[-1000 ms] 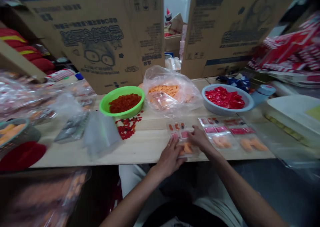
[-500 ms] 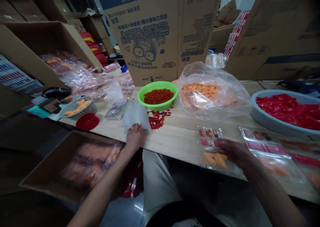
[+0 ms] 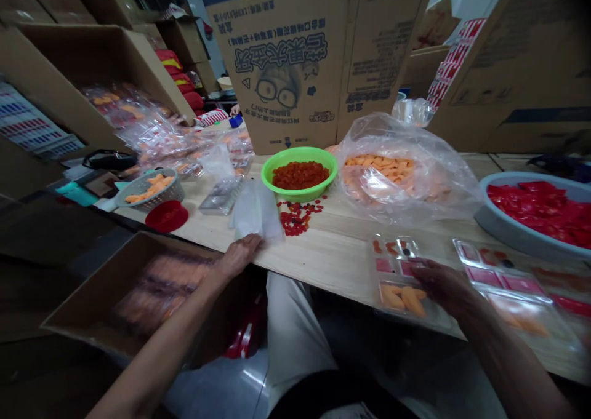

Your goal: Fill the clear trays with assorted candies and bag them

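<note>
At the near edge of a stack of thin, clear plastic bags (image 3: pixel 257 207), my left hand (image 3: pixel 242 254) is closed, its fingertips pinching the lower edge of a bag. My right hand (image 3: pixel 436 282) grips the right side of a clear plastic tray (image 3: pixel 386 274) at the table's front edge. That tray has compartments with small red and dark candies, pink-red packets and orange pieces. To its right lie more filled trays (image 3: pixel 503 277). Small red and dark candies (image 3: pixel 295 219) are scattered beside the bags, below a green bowl (image 3: pixel 270 182) of red-orange candies.
A clear bag of orange pieces (image 3: pixel 392 167) and a grey-blue basin of red packets (image 3: pixel 489 213) stand to the right. Left are a grey basket (image 3: pixel 178 192), a red lid (image 3: pixel 166 217) and an open carton (image 3: pixel 87 311) below the table. A large cardboard box (image 3: pixel 295 56) stands behind.
My left hand has slid from on top of the bags to their near edge, and the top bag's lower end has shifted. My right hand stays on the tray; the view has shifted slightly.
</note>
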The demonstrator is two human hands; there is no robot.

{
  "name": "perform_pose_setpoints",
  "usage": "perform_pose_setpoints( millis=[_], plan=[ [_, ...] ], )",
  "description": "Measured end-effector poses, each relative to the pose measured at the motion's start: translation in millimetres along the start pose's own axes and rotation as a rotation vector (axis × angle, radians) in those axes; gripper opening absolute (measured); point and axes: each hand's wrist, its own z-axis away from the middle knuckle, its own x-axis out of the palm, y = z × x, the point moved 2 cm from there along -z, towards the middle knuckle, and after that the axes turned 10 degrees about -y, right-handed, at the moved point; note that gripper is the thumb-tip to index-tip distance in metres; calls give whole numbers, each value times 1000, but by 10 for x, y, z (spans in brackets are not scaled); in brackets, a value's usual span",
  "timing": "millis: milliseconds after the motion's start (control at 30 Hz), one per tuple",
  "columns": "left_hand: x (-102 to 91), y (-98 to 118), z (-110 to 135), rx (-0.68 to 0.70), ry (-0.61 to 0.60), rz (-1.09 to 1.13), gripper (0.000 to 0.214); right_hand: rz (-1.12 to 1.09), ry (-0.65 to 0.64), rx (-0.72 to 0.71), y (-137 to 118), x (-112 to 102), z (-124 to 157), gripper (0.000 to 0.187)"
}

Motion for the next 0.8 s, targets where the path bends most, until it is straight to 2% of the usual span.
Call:
perform_pose_setpoints(
  millis=[133, 200, 233, 300, 367, 467, 500, 567, 633, 667, 800],
  plan=[
    [4, 5, -147, -315, 205, 175, 27, -23, 29, 31, -37, 49, 21, 28],
    [-99, 69, -195, -442, 372, 285, 30, -42, 41, 35, -59, 76, 60, 28],
    [-176, 147, -200, -456, 465, 314, 31, -47, 39, 32, -70, 91, 89, 28],
    [-347, 431, -177, -323, 630, 303, 32, -38, 6, 1, -97, 124, 164, 26],
    [-473, 886, -124, -15, 693, 242, 33, -9, -62, -36, -129, 167, 249, 24],
    [-469, 1707, -52, 459, 579, 169, 36, -3, -157, -59, -185, 232, 351, 26],
    [-417, 1963, -49, 568, 494, 149, 36, -23, -174, -72, -207, 244, 374, 28],
    [-264, 2378, -87, 676, 289, 113, 31, -73, -184, -120, -254, 235, 410, 34],
    [-101, 2623, -168, 650, 125, 117, 24, -102, -164, -171, -295, 172, 452, 39],
    [-35, 2681, -217, 597, 83, 153, 22, -106, -147, -194, -312, 124, 482, 40],
    [83, 2643, -417, 252, 88, 519, 19, -125, -71, -278, -348, -92, 665, 40]
  ],
)
